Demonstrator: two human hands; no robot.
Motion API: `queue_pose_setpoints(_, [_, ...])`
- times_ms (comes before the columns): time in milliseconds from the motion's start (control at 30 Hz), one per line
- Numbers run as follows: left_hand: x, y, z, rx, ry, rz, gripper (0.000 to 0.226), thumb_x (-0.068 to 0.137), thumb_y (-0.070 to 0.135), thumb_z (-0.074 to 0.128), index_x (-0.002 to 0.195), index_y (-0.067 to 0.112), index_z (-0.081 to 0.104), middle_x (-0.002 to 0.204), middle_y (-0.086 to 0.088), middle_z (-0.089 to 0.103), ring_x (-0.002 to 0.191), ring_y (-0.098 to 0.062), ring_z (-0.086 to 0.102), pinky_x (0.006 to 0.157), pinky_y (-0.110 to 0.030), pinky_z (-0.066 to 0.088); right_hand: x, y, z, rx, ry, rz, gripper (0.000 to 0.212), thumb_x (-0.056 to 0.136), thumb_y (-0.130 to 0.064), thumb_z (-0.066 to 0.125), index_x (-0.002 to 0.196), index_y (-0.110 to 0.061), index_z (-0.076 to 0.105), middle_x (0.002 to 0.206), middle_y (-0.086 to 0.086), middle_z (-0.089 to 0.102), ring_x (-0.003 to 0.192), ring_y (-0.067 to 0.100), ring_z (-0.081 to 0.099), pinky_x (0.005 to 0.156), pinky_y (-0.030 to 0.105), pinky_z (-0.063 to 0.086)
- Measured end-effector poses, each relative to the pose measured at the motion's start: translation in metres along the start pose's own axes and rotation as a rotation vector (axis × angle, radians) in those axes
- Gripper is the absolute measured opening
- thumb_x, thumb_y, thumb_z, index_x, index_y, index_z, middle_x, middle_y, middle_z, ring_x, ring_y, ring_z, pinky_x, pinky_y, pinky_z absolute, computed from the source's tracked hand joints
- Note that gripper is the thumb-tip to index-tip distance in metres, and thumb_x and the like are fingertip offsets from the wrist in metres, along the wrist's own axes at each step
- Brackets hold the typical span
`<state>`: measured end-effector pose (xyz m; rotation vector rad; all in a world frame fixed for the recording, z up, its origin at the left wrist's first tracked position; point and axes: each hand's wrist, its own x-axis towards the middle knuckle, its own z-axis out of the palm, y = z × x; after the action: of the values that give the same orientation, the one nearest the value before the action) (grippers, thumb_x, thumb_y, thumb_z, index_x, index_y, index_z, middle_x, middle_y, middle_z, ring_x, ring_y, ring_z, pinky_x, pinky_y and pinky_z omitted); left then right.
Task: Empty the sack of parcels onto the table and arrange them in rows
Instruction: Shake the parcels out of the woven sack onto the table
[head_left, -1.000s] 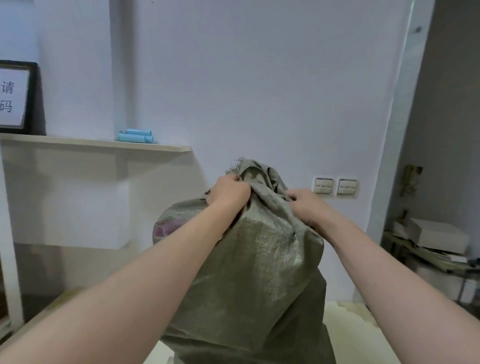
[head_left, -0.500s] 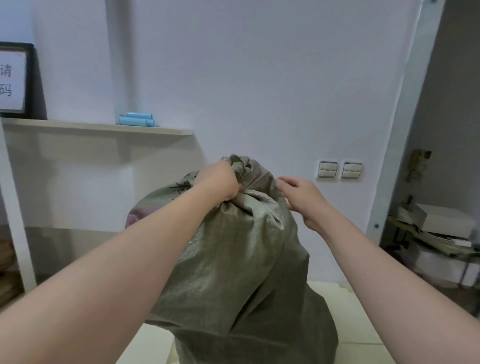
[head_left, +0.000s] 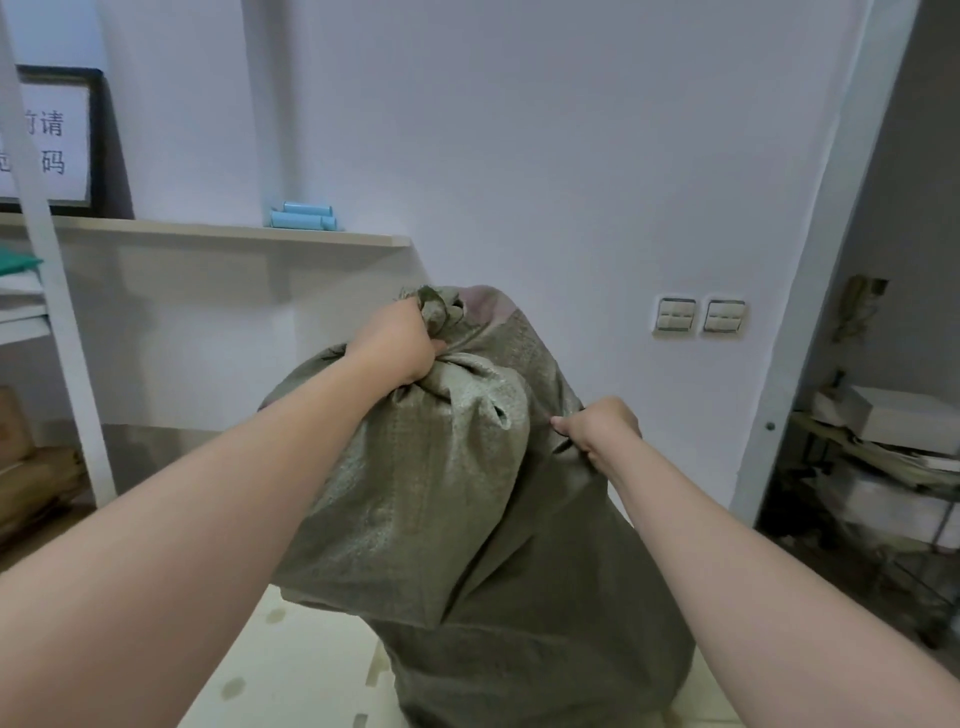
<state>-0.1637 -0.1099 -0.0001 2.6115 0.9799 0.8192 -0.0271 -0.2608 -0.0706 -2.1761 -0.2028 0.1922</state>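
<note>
On pale cream worktop (head_left: 291, 654) | olive-green woven plastic sack (head_left: 441, 493) is standing, unemptied | left hand (head_left: 400, 345) fingers are clamping bunched neck | right hand (head_left: 597, 428), dropped from neck, is pinching side fabric | likely readying to upend

Two bare arms, uncovered along the whole visible length, near edge to fingertips. At near left, the left forearm (head_left: 223, 499), broad and smooth, narrowing toward the wrist. At near right, the right forearm (head_left: 727, 540), equally unclothed. Farther off, the left hand (head_left: 395, 345) and right hand (head_left: 602, 428), both ungloved, seen from the back, with the thumb (head_left: 563, 423) of the right one showing.
</note>
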Motion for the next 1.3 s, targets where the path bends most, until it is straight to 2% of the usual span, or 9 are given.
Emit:
queue_pose_setpoints(133, [-0.005, -0.027, -0.011, -0.033, 0.025, 0.012, 0.035, 0.092, 0.032, 0.062, 0.117, 0.009, 0.051, 0.115, -0.012, 0.061, 0.101, -0.03, 0.056, 0.072, -0.032, 0.037, -0.009, -0.009, 0.018, 0.165, 0.107, 0.0, 0.012, 0.081, -0.011, 0.071, 0.09, -0.009, 0.064, 0.085, 0.006, 0.062, 0.076, 0.025, 0.06, 0.065, 0.023, 0.045])
queue_pose_setpoints(267, [0.005, -0.068, -0.031, -0.144, 0.061, -0.053, 0.031, 0.092, 0.03, 0.062, 0.115, 0.01, 0.053, 0.114, -0.012, 0.062, 0.093, -0.028, 0.054, 0.073, -0.031, 0.037, -0.024, -0.037, 0.043, 0.35, 0.179, -0.089, 0.03, 0.082, -0.002, 0.064, 0.106, -0.018, 0.071, 0.103, 0.003, 0.068, 0.099, 0.025, 0.063, 0.081, 0.022, 0.045])
queue_pose_setpoints(433, [0.016, -0.092, -0.032, -0.278, 0.124, -0.085, 0.032, 0.094, 0.029, 0.058, 0.119, 0.01, 0.053, 0.119, -0.013, 0.061, 0.109, -0.035, 0.056, 0.08, -0.032, 0.04, -0.034, -0.064, 0.053, 0.27, 0.304, -0.196, 0.037, 0.082, -0.002, 0.062, 0.108, -0.028, 0.067, 0.104, 0.003, 0.068, 0.083, 0.019, 0.061, 0.071, 0.023, 0.043])
queue_pose_setpoints(633, [0.021, -0.117, 0.009, -0.426, 0.11, -0.166, 0.035, 0.096, 0.028, 0.055, 0.121, 0.005, 0.049, 0.123, -0.018, 0.058, 0.114, -0.037, 0.054, 0.088, -0.038, 0.042, -0.027, -0.079, 0.054, 0.098, 0.394, -0.401, 0.029, 0.078, -0.003, 0.064, 0.091, -0.029, 0.065, 0.086, -0.003, 0.066, 0.083, 0.016, 0.06, 0.073, 0.022, 0.041])
queue_pose_setpoints(900, [-0.011, -0.151, 0.168, -0.724, -0.05, -0.376, 0.038, 0.093, 0.021, 0.056, 0.125, 0.002, 0.051, 0.121, -0.022, 0.059, 0.111, -0.04, 0.057, 0.09, -0.041, 0.045, 0.022, -0.032, 0.098, -0.183, 0.255, -0.449, 0.022, 0.076, -0.007, 0.071, 0.085, -0.026, 0.066, 0.068, -0.009, 0.057, 0.084, 0.015, 0.058, 0.072, 0.021, 0.037])
queue_pose_setpoints(1000, [-0.029, -0.166, 0.222, -0.771, -0.13, -0.5, 0.048, 0.092, 0.014, 0.057, 0.133, 0.004, 0.034, 0.128, -0.021, 0.041, 0.107, -0.043, 0.054, 0.093, -0.04, 0.042, 0.05, 0.001, 0.129, -0.27, 0.135, -0.436, 0.02, 0.077, -0.009, 0.072, 0.082, -0.027, 0.066, 0.073, -0.005, 0.062, 0.083, 0.015, 0.062, 0.068, 0.02, 0.036])
queue_pose_setpoints(1100, [-0.023, -0.181, 0.25, -0.837, -0.103, -0.509, 0.056, 0.085, 0.003, 0.06, 0.132, 0.014, 0.03, 0.127, -0.011, 0.026, 0.09, -0.025, 0.052, 0.09, -0.029, 0.038, 0.08, 0.016, 0.154, -0.344, 0.081, -0.453, 0.021, 0.078, -0.01, 0.071, 0.079, -0.029, 0.063, 0.073, -0.008, 0.062, 0.081, 0.013, 0.063, 0.069, 0.019, 0.039])
queue_pose_setpoints(1233, [0.006, -0.183, 0.264, -0.625, -0.279, -0.423, 0.041, 0.086, 0.011, 0.062, 0.125, 0.019, 0.054, 0.127, -0.009, 0.05, 0.106, -0.031, 0.056, 0.082, -0.028, 0.039, 0.107, 0.015, 0.168, -0.385, 0.067, -0.481, 0.019, 0.079, -0.01, 0.07, 0.08, -0.028, 0.063, 0.072, -0.008, 0.062, 0.075, 0.01, 0.058, 0.071, 0.019, 0.039])
queue_pose_setpoints(1300, [0.024, -0.172, 0.26, -0.728, -0.389, -0.507, 0.038, 0.087, 0.024, 0.062, 0.122, 0.011, 0.059, 0.119, -0.012, 0.062, 0.107, -0.032, 0.06, 0.089, -0.033, 0.047, 0.116, 0.017, 0.17, -0.4, 0.053, -0.48, 0.017, 0.08, -0.01, 0.07, 0.084, -0.026, 0.066, 0.072, -0.008, 0.062, 0.074, 0.009, 0.057, 0.069, 0.018, 0.037])
